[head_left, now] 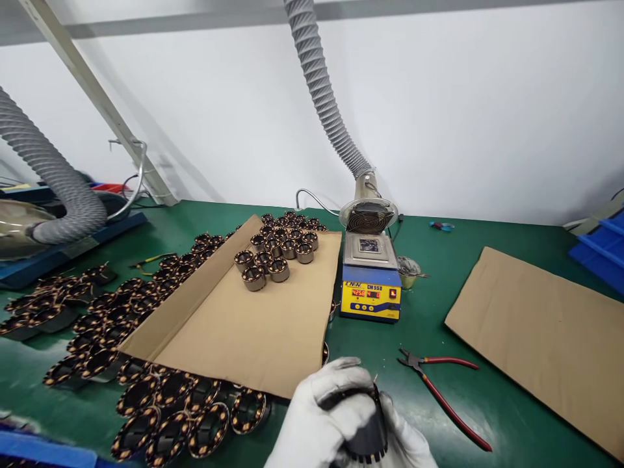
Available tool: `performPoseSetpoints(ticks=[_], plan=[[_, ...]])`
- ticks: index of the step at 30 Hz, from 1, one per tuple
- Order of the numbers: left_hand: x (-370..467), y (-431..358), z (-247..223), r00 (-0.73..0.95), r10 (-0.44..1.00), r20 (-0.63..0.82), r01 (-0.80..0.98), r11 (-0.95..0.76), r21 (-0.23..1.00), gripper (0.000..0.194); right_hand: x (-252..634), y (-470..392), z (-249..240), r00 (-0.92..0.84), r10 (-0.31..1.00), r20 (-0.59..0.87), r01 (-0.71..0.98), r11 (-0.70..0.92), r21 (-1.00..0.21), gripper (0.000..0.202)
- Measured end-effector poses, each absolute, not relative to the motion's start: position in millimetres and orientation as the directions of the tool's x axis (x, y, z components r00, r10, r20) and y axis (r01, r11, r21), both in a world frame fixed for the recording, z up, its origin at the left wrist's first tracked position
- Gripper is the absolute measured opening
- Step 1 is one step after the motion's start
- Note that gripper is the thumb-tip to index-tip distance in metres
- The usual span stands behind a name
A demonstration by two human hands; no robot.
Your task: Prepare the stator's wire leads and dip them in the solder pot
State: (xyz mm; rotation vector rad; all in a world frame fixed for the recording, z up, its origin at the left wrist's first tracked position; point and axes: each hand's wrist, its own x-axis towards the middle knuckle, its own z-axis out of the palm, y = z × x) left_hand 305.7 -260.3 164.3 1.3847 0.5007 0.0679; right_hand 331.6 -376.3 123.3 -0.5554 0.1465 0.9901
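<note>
Gloved hands (pixel 341 416) clasp a dark stator (pixel 366 434); red-handled pliers (pixel 441 390) just right, cardboard sheet (pixel 248 325) ahead

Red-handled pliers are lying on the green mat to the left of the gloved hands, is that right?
Not quite. The head view shows the pliers on the green mat to the right of the gloved hands, not the left. Their handles are red.
</note>
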Motion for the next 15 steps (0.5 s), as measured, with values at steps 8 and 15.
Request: performPoseSetpoints(ticks=[8, 15], plan=[[306.2, -224.0, 155.2, 0.823, 0.565, -0.06, -0.08, 0.22, 0.972, 0.009, 330.1, -387.4, 115.4, 0.864, 0.365, -0.348, -0.473, 0.349, -0.809, 0.076], [318.2, -259.9, 151.2, 0.974, 0.161, -0.161, 0.054, 0.524, 0.85, 0.035, 321.6, -372.1, 108.6, 0.966, 0.072, 0.248, 0.237, 0.138, -0.962, 0.052]])
